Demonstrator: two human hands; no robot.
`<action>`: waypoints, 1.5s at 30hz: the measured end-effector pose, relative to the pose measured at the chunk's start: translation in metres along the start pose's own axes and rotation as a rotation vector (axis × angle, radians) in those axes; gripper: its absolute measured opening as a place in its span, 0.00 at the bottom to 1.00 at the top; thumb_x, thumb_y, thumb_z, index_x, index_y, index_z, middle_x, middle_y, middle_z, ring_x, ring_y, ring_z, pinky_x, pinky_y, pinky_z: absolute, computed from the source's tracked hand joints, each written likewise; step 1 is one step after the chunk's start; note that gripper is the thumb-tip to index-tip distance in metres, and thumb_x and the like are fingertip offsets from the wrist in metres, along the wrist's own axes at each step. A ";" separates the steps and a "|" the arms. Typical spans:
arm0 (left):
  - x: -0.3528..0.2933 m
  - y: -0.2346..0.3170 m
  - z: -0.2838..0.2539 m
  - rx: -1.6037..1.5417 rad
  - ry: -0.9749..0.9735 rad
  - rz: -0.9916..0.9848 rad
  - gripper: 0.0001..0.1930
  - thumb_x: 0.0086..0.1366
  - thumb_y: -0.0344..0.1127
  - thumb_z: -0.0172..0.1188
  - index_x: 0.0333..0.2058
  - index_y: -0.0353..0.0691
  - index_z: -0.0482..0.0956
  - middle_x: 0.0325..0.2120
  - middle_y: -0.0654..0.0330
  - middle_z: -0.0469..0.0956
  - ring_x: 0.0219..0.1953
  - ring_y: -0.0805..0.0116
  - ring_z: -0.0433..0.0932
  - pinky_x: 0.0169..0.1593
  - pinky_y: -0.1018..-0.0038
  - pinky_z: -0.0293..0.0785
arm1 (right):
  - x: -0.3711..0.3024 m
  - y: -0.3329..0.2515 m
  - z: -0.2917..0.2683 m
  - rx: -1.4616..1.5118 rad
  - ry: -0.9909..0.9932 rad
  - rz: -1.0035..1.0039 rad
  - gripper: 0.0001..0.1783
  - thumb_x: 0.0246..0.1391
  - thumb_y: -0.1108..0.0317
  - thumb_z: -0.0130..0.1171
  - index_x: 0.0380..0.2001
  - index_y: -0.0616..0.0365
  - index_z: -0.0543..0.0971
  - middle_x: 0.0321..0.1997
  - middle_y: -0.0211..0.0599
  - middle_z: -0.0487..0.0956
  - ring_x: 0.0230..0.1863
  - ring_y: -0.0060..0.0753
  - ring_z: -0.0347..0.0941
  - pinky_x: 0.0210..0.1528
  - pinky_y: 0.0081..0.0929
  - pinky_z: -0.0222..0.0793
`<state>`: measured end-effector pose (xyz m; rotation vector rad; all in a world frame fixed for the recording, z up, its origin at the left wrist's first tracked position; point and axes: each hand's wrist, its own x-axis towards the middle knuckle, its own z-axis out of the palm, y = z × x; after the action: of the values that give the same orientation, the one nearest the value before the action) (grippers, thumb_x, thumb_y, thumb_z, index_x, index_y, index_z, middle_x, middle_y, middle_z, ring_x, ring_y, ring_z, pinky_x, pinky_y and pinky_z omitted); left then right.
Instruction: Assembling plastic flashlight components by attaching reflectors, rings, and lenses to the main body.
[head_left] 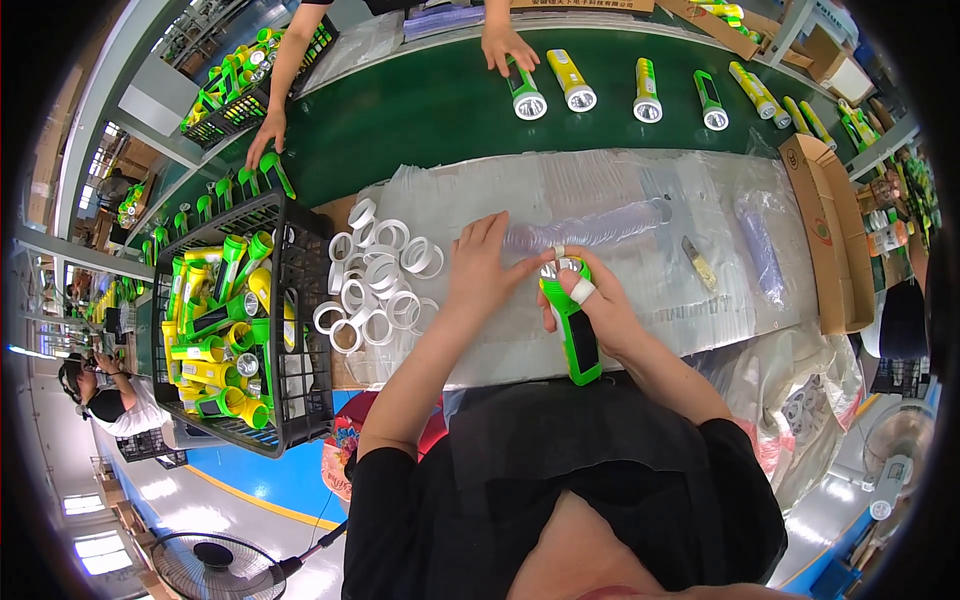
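Note:
A green and yellow flashlight [582, 345] with a dark panel on its side is gripped in my right hand [605, 310], its shiny reflector turned up and away from me. White bands show on two fingers at its head. My left hand [482, 268] is open, fingers stretched forward, its thumb reaching to the flashlight's head; whether it touches is hard to tell. Just beyond, a row of overlapping clear discs [610, 225] lies on the plastic-covered work surface [440, 195]. Left of my left hand is a pile of white rings [380, 272].
A black crate [310, 375] of flashlights stands at left. Across the green conveyor belt [410, 115], another person's hands [507, 48] handle flashlights; several more stand along it. A cutter knife [698, 262], a wrapped disc stack [762, 250] and a cardboard box [825, 235] are at right.

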<state>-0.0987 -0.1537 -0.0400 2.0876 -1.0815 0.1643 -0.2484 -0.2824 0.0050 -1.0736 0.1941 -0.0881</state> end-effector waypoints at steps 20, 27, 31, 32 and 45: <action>-0.023 0.055 -0.058 -0.347 -0.129 0.282 0.20 0.69 0.35 0.49 0.57 0.39 0.74 0.53 0.51 0.71 0.55 0.51 0.68 0.59 0.60 0.63 | -0.007 0.002 0.012 -0.154 -0.095 -0.084 0.22 0.63 0.62 0.57 0.55 0.61 0.68 0.37 0.36 0.76 0.29 0.25 0.76 0.32 0.24 0.74; -0.031 0.051 -0.056 -0.427 -0.065 0.402 0.18 0.68 0.32 0.46 0.53 0.32 0.75 0.51 0.50 0.73 0.53 0.49 0.70 0.59 0.58 0.62 | -0.005 0.002 0.012 -0.264 -0.215 -0.122 0.22 0.61 0.61 0.59 0.53 0.61 0.69 0.39 0.36 0.74 0.30 0.25 0.76 0.31 0.24 0.73; -0.033 0.049 -0.050 -0.461 -0.005 0.384 0.19 0.67 0.34 0.45 0.52 0.33 0.76 0.49 0.50 0.73 0.53 0.49 0.70 0.58 0.57 0.62 | 0.002 0.006 0.019 -0.225 -0.276 -0.140 0.20 0.61 0.61 0.58 0.51 0.60 0.69 0.39 0.36 0.73 0.31 0.25 0.75 0.31 0.24 0.73; -0.034 0.045 -0.047 -0.420 0.042 0.407 0.20 0.68 0.36 0.44 0.51 0.31 0.76 0.49 0.49 0.73 0.52 0.48 0.70 0.57 0.57 0.64 | 0.004 0.006 0.022 -0.199 -0.298 -0.111 0.19 0.62 0.61 0.57 0.51 0.60 0.69 0.39 0.36 0.73 0.31 0.25 0.75 0.32 0.24 0.72; -0.022 0.047 -0.057 -0.373 0.011 0.390 0.21 0.68 0.36 0.41 0.53 0.35 0.76 0.57 0.52 0.73 0.62 0.48 0.67 0.62 0.52 0.57 | 0.015 0.003 0.016 -0.263 -0.329 -0.137 0.25 0.61 0.60 0.57 0.55 0.62 0.65 0.39 0.37 0.75 0.32 0.26 0.76 0.34 0.26 0.74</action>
<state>-0.1356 -0.1174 0.0171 1.5331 -1.3878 0.1495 -0.2304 -0.2696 0.0079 -1.3453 -0.1700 -0.0082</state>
